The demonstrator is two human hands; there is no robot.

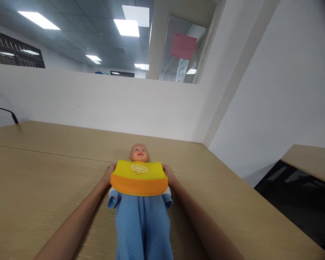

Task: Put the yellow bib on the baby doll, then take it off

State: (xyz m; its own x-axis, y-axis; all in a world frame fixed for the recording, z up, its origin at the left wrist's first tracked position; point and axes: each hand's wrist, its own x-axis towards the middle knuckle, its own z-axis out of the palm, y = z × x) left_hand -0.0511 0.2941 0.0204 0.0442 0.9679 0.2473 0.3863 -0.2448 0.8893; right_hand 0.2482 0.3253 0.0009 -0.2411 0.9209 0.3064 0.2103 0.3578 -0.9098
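Observation:
A baby doll (pixel 138 152) lies on its back on the wooden table (pixel 43 173), head pointing away from me. It wears a blue outfit (pixel 143 224), and a yellow and orange silicone bib (pixel 138 177) with a lemon print covers its chest. My left hand (pixel 108 173) is at the bib's left edge near the doll's shoulder. At the bib's right edge is my right hand (pixel 168 172). The fingers of both hands are tucked behind the bib and the doll's neck, so their grip is hidden.
A white partition wall (pixel 97 101) runs along the table's far edge. The table's right edge drops to a dark gap (pixel 295 202), with another wooden surface (pixel 311 159) beyond. A black cable (pixel 5 111) comes in at far left.

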